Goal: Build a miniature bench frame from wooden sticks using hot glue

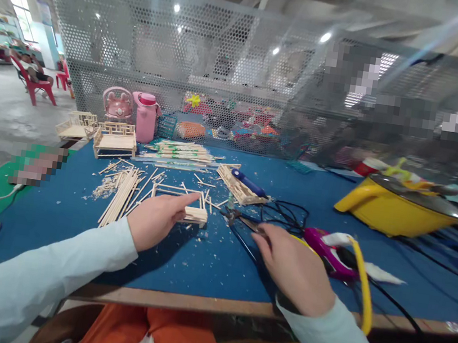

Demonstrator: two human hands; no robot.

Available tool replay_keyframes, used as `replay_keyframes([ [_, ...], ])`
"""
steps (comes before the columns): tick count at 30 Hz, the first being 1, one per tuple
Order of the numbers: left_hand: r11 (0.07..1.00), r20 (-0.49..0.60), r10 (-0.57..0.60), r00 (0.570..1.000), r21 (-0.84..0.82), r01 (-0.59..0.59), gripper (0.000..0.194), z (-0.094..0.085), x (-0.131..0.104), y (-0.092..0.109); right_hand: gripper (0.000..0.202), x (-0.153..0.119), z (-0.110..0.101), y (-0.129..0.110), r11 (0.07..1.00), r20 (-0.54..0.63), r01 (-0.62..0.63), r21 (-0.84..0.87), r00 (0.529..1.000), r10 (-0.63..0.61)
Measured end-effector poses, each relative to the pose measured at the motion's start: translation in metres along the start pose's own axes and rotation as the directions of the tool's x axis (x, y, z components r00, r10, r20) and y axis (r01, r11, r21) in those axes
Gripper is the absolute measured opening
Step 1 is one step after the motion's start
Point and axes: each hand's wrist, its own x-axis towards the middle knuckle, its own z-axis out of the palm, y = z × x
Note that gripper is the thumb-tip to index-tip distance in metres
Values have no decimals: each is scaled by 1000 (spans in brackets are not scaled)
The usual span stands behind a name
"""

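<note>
My left hand (159,218) is at the small wooden stick frame (195,215), its index finger stretched over it and the other fingers curled and partly hidden. To the right, my right hand (294,266) has its thumb and fingers at the handle end of dark pliers (233,216), whose jaws point left. Loose sticks (120,197) lie left of the frame. Behind the pliers, a blue-handled tool (248,183) rests on another wooden stick piece (235,190).
Two small stick-built models (116,141) stand at the back left, near a pink bottle (146,120). A yellow pot (398,209) and a purple device (330,254) with cables are on the right. Perforated metal panels (229,46) rise behind the blue table (74,240).
</note>
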Motion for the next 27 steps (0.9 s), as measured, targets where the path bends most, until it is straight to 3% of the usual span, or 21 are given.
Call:
replay_keyframes([
  [1,1000,-3,10,1000,12,-10,42,0,3,1,31,6,-5,-10,992,-80,89,93,993,-81],
  [3,999,-8,36,999,20,-36,43,0,10,3,35,19,-14,-29,896,-120,351,273,936,-330],
  [6,999,-16,39,999,14,-39,42,0,18,7,30,42,-15,-48,746,-132,523,411,844,-520],
  [8,999,-56,36,998,9,-36,39,-4,21,3,28,58,-7,-51,710,-148,540,452,831,-537],
  [11,998,-280,-56,958,-53,43,32,-17,21,-19,24,73,11,-46,710,-167,486,509,865,-472],
  [13,936,-427,-343,837,-232,265,27,-26,18,-41,22,77,22,-41,707,-137,427,564,892,-430],
  [15,723,-260,-656,709,-486,491,24,-31,13,-60,22,77,29,-38,694,-93,369,618,911,-402],
  [16,606,-127,-739,661,-554,571,22,-31,10,-67,22,77,31,-38,688,-73,344,639,918,-391],
  [18,431,101,-788,607,-614,662,21,-27,5,-72,23,76,33,-40,683,-39,300,666,928,-370],
  [22,249,289,-763,579,-694,675,20,-17,0,-58,24,76,33,-45,691,5,251,678,938,-346],
  [27,131,347,-750,563,-756,641,26,-14,2,-47,25,79,35,-47,695,58,225,683,932,-359],
])
